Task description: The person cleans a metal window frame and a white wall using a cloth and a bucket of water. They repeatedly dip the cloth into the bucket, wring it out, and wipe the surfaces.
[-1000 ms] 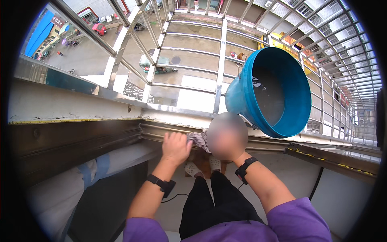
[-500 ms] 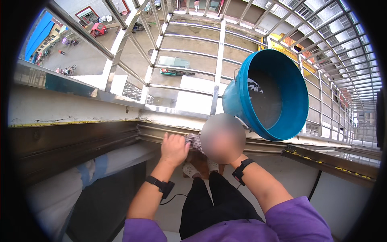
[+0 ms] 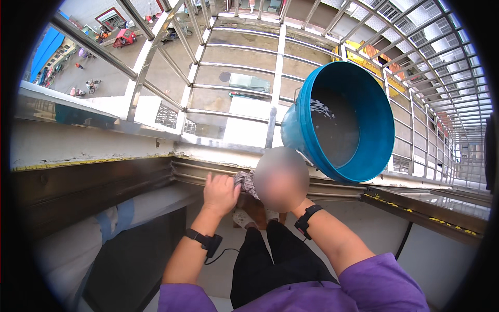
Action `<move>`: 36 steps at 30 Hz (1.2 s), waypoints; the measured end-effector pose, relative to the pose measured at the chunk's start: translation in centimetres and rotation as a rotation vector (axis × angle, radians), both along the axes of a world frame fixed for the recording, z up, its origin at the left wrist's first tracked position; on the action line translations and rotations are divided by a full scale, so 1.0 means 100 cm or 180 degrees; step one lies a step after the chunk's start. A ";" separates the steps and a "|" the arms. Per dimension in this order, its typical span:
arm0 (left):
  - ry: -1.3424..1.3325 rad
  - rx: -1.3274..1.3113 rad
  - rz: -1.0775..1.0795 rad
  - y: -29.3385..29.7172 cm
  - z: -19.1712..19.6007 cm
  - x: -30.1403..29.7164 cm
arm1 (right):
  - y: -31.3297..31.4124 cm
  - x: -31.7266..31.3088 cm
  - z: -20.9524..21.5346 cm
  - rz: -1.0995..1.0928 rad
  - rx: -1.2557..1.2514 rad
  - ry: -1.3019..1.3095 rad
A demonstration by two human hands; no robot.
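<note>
A striped grey rag [image 3: 246, 183] lies bunched on the window track [image 3: 197, 174] between my two hands. My left hand [image 3: 220, 193] is closed at the rag's left end, its fingers curled over the track. My right hand [image 3: 283, 181] is at the rag's other end, but a blurred disc covers its fingers, so its grip is hidden. Beyond my right hand, a large blue bucket [image 3: 306, 125] stands on the outer ledge, tilted in the view, with murky grey water [image 3: 335, 130] inside. Each of my wrists wears a black band.
A metal bar cage [image 3: 275, 83] encloses the ledge, with a street far below. Dark window frames [image 3: 93, 177] run along the left and right. A rolled pale cover with blue tape [image 3: 125, 216] lies at lower left. My feet stand below the track on something brown.
The whole view has shifted slightly left. My hands and the rag keep nearly the same place on the track. Down on the street, a covered truck has moved to the right.
</note>
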State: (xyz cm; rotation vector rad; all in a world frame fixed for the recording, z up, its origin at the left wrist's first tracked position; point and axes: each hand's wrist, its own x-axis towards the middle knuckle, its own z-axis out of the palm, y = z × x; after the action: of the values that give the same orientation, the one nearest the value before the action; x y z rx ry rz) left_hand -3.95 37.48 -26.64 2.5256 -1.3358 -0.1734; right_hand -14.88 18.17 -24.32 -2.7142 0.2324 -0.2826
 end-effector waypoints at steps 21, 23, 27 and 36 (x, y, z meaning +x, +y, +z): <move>0.1548 -0.2148 0.0655 -0.028 0.045 -0.078 | 0.003 -0.018 -0.047 -0.0043 -0.0072 -0.0083; 0.2129 -0.2073 0.0631 -0.024 0.061 -0.100 | 0.001 -0.022 -0.051 -0.0110 -0.0076 -0.0208; 0.1780 -0.2059 0.0789 -0.003 0.071 -0.129 | 0.002 -0.003 -0.011 0.0152 -0.0116 -0.0443; 0.1955 -0.1876 0.1319 0.053 0.058 -0.126 | -0.024 -0.045 -0.063 -0.0534 0.1980 -0.0811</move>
State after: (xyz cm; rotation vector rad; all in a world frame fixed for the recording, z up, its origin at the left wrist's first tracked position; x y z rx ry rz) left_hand -16.55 42.79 -20.87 1.9481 -0.5103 -0.3664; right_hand -19.37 15.73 -30.66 -2.0264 0.3985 -0.5048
